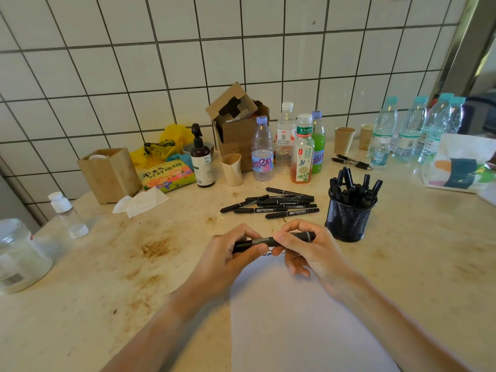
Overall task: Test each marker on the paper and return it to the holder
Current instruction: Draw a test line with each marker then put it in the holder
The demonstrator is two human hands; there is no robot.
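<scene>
Both hands, left (230,251) and right (308,245), grip one black marker (268,241) level over the white paper (295,318) at the surface's (107,291) near edge. Just beyond lie roughly eight loose markers (276,205). To their right, a black mesh holder (347,221) stands packed with upright markers, too crowded to count. Behind, four bottles (290,149) cluster together.

Person, two bare forearms without sleeves, left hand (228,253) and right hand (308,251) without gloves, rings, watch or bands; fingernails short and unpainted.
</scene>
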